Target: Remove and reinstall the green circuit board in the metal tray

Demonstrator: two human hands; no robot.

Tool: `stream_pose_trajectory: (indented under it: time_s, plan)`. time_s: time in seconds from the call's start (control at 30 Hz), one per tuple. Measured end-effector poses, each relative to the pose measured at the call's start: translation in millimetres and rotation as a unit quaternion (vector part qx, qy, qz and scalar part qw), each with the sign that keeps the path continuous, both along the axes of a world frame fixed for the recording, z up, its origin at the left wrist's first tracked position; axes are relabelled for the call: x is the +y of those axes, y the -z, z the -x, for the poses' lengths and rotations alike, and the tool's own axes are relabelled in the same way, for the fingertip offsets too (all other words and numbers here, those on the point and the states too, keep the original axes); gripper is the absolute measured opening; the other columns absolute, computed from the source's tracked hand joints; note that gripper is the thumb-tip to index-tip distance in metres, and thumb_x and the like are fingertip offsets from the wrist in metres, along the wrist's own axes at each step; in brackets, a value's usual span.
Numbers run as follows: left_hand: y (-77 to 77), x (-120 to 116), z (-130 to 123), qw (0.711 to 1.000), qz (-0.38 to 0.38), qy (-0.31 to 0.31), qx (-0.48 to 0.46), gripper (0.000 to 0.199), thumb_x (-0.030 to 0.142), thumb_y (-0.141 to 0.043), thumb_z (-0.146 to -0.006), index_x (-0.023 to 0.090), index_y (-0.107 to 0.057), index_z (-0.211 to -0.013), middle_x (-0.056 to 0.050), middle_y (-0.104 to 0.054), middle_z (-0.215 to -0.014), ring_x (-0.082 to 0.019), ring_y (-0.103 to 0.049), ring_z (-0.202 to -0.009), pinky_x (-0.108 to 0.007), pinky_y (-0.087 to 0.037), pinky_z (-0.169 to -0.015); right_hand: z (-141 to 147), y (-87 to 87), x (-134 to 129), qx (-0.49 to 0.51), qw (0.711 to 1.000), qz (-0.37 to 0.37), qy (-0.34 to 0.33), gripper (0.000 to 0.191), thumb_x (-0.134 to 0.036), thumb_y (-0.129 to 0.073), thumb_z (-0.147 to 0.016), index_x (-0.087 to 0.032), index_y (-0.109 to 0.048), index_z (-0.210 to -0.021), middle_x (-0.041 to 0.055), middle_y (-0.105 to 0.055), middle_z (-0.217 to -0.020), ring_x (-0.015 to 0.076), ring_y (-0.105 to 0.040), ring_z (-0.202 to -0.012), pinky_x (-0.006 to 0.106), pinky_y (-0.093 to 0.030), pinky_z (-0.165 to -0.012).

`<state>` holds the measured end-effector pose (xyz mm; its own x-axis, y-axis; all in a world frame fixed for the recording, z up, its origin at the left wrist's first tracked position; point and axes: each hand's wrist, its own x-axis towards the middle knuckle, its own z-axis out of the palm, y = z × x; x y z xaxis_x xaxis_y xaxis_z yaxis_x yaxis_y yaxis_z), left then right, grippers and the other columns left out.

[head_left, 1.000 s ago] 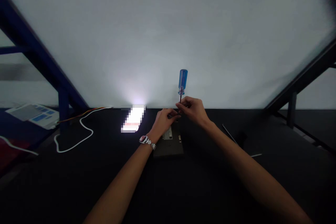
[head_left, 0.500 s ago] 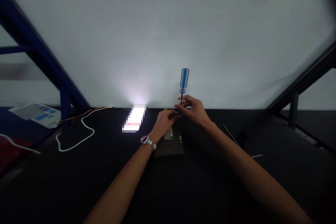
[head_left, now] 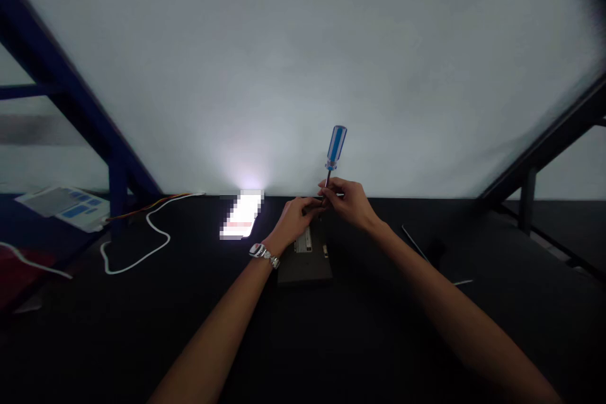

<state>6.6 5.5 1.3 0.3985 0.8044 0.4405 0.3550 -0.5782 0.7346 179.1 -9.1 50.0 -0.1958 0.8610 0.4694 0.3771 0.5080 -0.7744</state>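
A screwdriver with a clear blue-striped handle [head_left: 336, 148] stands above my hands, leaning slightly to the right. My right hand [head_left: 348, 203] pinches its thin dark shaft below the handle. My left hand [head_left: 294, 218], with a metal-banded watch [head_left: 262, 253] on the wrist, reaches in from the left, fingertips beside the shaft. Whether those fingers grip the shaft is hidden. Beneath both hands lies a flat dark box [head_left: 305, 268] with a pale label [head_left: 305, 240]. The shaft's tip is hidden behind my fingers.
The black table [head_left: 388, 328] carries a white cable [head_left: 142, 246], a pixelated bright rectangle [head_left: 241, 214] and thin metal rods [head_left: 416, 246]. Printed sheets [head_left: 61, 208] lie at far left. Blue steel framing [head_left: 61, 88] rises on the left, dark framing [head_left: 544, 139] on the right.
The screwdriver handle has tilted further to the right, and its blue stripe has turned. Both hands have shifted slightly around the shaft.
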Motion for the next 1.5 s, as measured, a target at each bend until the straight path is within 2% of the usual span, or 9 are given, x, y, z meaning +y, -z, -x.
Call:
stream_pose_trajectory:
  time_s: [0.13,0.5,0.73,0.87,1.07,1.17,1.27,1.37,1.5]
  plan:
    - [1.6,1,-2,1.000,0.003,-0.004,-0.021,0.020,0.031,-0.062,-0.088,0.020,-0.073,-0.100,-0.006,-0.075,-0.096,-0.019,-0.066,-0.084,-0.030,-0.049,-0.077,0,-3.1,-2,0.002,1.000,-0.003,0.002,0.024,-0.026,-0.053,-0.089,-0.015,-0.064,-0.107,0.0063,-0.071,-0.084,0.0149,-0.067,-0.065,0.030,-0.056,-0.066]
    - [3.7,1,0,1.000,-0.007,-0.030,-0.008,0.017,0.029,-0.064,-0.086,0.019,-0.074,-0.095,-0.005,-0.075,-0.089,-0.018,-0.066,-0.079,-0.030,-0.049,-0.072,1,1.3,-1,-0.008,1.000,-0.009,-0.012,0.022,-0.025,-0.051,-0.090,-0.016,-0.063,-0.107,0.0048,-0.068,-0.083,0.0141,-0.065,-0.065,0.030,-0.056,-0.065]
    - [2.6,-1,-2,1.000,-0.006,-0.027,-0.011,0.017,0.030,-0.065,-0.085,0.020,-0.074,-0.095,-0.005,-0.075,-0.089,-0.018,-0.066,-0.080,-0.030,-0.049,-0.074,1,-0.4,-3,-0.006,1.000,-0.002,-0.012,0.023,-0.025,-0.051,-0.090,-0.016,-0.063,-0.107,0.0055,-0.069,-0.084,0.0140,-0.065,-0.064,0.030,-0.055,-0.064]
    - [3.0,-2,-2,0.999,-0.007,-0.031,-0.007,0.016,0.030,-0.064,-0.086,0.019,-0.074,-0.093,-0.005,-0.074,-0.086,-0.017,-0.065,-0.077,-0.029,-0.048,-0.070,1,-0.7,-3,-0.013,1.000,-0.007,-0.018,0.023,-0.023,-0.051,-0.090,-0.017,-0.063,-0.108,0.0050,-0.070,-0.084,0.0147,-0.066,-0.067,0.030,-0.055,-0.066]
    - [2.7,-3,-2,0.999,-0.013,-0.048,0.004,0.014,0.030,-0.067,-0.084,0.019,-0.073,-0.090,-0.004,-0.073,-0.083,-0.017,-0.064,-0.075,-0.029,-0.046,-0.068,-1,-0.4,-4,-0.014,1.000,-0.001,0.003,0.027,-0.031,-0.057,-0.089,-0.019,-0.065,-0.111,0.0051,-0.069,-0.089,0.0164,-0.066,-0.070,0.032,-0.056,-0.067]
    - [2.2,-4,-3,0.998,-0.018,-0.061,0.007,0.013,0.031,-0.067,-0.084,0.020,-0.072,-0.090,-0.004,-0.072,-0.083,-0.018,-0.063,-0.075,-0.029,-0.046,-0.068,1,2.5,-3,0.027,1.000,-0.003,0.005,0.030,-0.038,-0.063,-0.085,-0.020,-0.064,-0.109,0.0020,-0.066,-0.078,0.0164,-0.065,-0.065,0.031,-0.055,-0.062]
    - [1.8,-4,-4,0.997,-0.029,-0.065,0.011,0.010,0.029,-0.069,-0.083,0.020,-0.071,-0.087,-0.004,-0.072,-0.083,-0.018,-0.063,-0.078,-0.030,-0.046,-0.070,5,5.9,-2,0.089,0.996,-0.004,0.018,0.025,-0.042,-0.067,-0.083,-0.020,-0.062,-0.093,-0.0012,-0.062,-0.065,0.0156,-0.063,-0.056,0.029,-0.053,-0.057]
    - [2.4,-4,-5,0.998,-0.036,-0.054,0.014,0.013,0.029,-0.068,-0.084,0.021,-0.071,-0.092,-0.004,-0.071,-0.090,-0.019,-0.063,-0.082,-0.030,-0.047,-0.073,7,7.2,-1,0.108,0.994,-0.011,0.025,0.026,-0.045,-0.066,-0.083,-0.020,-0.058,-0.084,-0.0004,-0.063,-0.066,0.0154,-0.063,-0.055,0.028,-0.052,-0.054]
    - [3.8,-1,-3,0.998,-0.033,-0.040,0.044,0.022,0.031,-0.061,-0.088,0.022,-0.072,-0.105,-0.006,-0.069,-0.093,-0.018,-0.061,-0.079,-0.030,-0.047,-0.073,8,4.9,-2,0.078,0.997,-0.023,0.010,0.026,-0.045,-0.062,-0.086,-0.020,-0.061,-0.094,0.0018,-0.067,-0.075,0.0141,-0.062,-0.057,0.028,-0.052,-0.057]
